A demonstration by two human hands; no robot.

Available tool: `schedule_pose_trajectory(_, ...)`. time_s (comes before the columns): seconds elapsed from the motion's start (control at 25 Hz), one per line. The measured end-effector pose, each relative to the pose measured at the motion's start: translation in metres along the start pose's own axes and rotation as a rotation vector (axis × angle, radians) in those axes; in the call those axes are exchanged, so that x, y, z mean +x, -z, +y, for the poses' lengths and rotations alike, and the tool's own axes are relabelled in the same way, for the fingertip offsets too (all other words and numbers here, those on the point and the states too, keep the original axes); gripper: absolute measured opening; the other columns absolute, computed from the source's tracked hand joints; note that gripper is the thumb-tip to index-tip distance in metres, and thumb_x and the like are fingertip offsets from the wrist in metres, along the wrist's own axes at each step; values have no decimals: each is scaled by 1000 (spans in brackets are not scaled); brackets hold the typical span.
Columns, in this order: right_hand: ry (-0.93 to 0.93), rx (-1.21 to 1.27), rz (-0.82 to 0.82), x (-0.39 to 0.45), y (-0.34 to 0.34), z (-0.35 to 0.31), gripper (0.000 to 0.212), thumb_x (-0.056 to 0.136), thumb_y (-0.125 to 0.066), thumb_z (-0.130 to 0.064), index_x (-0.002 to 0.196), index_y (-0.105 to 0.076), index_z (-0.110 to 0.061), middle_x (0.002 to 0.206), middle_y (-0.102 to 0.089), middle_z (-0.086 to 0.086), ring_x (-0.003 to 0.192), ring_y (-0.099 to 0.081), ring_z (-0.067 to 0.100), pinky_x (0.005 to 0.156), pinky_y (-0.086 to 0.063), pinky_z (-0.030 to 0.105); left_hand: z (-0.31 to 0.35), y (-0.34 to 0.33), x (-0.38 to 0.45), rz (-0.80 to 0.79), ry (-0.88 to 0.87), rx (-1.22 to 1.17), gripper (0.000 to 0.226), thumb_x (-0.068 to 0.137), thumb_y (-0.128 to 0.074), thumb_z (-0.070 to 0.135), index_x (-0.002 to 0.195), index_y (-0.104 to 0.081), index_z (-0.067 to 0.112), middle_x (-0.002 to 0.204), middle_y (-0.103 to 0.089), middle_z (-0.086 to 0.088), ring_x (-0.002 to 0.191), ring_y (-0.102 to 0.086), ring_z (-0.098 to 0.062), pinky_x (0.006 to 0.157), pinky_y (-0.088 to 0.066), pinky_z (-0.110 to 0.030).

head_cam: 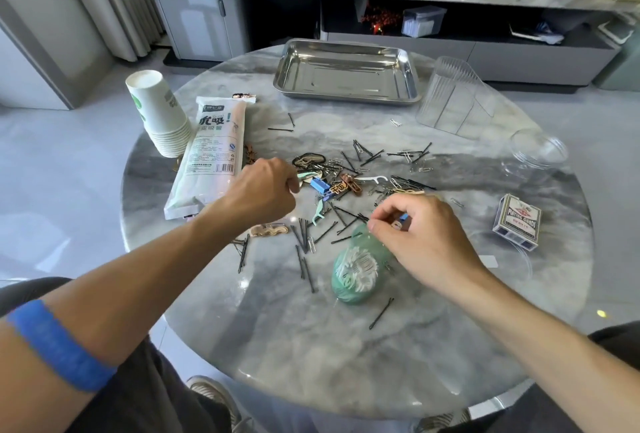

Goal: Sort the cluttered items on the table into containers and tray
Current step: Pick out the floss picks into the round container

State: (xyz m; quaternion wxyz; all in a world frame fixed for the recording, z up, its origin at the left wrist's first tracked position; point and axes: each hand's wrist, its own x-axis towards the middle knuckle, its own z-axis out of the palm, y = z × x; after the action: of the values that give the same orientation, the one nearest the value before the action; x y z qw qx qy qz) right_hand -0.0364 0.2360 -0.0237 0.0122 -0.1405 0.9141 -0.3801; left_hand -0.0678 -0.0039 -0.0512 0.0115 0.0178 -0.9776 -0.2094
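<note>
Floss picks [318,216] are best lifted singly: one is pinched by the left hand [268,186], a small blue piece by the right hand [412,224], above the green container [355,271].

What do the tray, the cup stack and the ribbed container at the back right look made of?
Tray: most likely stainless steel, polished; it mirrors the room and has rolled rims.
Cup stack: looks like paper, matte white with green print and thin nested rims.
Ribbed container: probably clear hard plastic; the table shows through its fluted walls, though glass cannot be ruled out.
</note>
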Motion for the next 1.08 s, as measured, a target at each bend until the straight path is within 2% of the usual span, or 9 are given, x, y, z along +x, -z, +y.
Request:
schedule_pose_trajectory(0.08,-32,-130,-90,33,-6,8,11,81,-73,-19,73,-71,-27,70,-67,-16,63,-58,-1,55,-38,11,-14,-7,20,-1,55,52,30,84,-52,2,101,-73,16,101,-73,-4,84,-67,-22,76,-55,-34)
schedule_pose_trajectory(0.24,32,-421,-96,94,-22,39,12,91,-64,-18,101,-70,-20,106,-70,0,94,-63,20,82,-52,30,-21,-26,42,-38,21,10,22,90,-63,14,112,-66,10,105,-71,-10,87,-68,-23,82,-57,-39)
schedule_pose_trajectory(0.36,70,-525,-197,122,-30,67,27,92,-66,-26,116,-63,-14,114,-62,1,106,-59,22,91,-51,37,-25,-33,59,-21,60,-32,8,84,-71,14,91,-68,13,92,-70,-5,83,-66,-23,75,-54,-33)
schedule_pose_trajectory(0.44,74,-527,-210,131,-34,79,20,91,-68,-26,107,-64,-15,104,-58,-2,101,-57,19,88,-51,36,-26,-33,68,-30,91,-89,10,78,-73,11,77,-66,19,83,-69,-1,77,-64,-20,68,-48,-27)
schedule_pose_trajectory(0.6,5,-436,-209,138,-36,87,13,89,-69,-24,86,-57,-22,93,-51,-8,93,-53,15,81,-44,30,-26,-34,71,-26,114,-101,8,76,-71,12,77,-68,19,76,-66,5,73,-63,-16,66,-51,-27)
schedule_pose_trajectory(0.72,-86,-342,-213,138,-32,82,17,87,-72,-23,80,-57,-23,90,-57,-8,82,-56,12,69,-43,28,-26,-37,67,-18,164,-183,20,72,-77,9,65,-63,20,64,-61,8,61,-57,-13,52,-41,-18)
schedule_pose_trajectory(0.84,-87,-296,-99,130,-16,65,15,86,-73,-21,79,-60,-24,78,-66,-9,68,-62,8,58,-49,27,-25,-29,61,53,165,-224,35,72,-86,18,55,-56,24,53,-55,12,46,-46,-3,41,-31,-9)
schedule_pose_trajectory(0.96,-43,-167,-64,115,8,35,13,87,-66,-12,83,-63,-24,66,-71,-5,61,-68,10,59,-53,27,-14,-7,52,73,92,-205,37,83,-78,28,54,-56,23,51,-58,7,44,-56,-8,42,-41,-16)
schedule_pose_trajectory(1.08,-168,351,-191,85,24,4,6,86,-69,-9,86,-70,-15,73,-75,4,56,-64,14,50,-46,25,3,12,35,4,-3,-236,32,95,-64,26,69,-67,7,63,-68,-8,57,-70,-18,54,-57,-34)
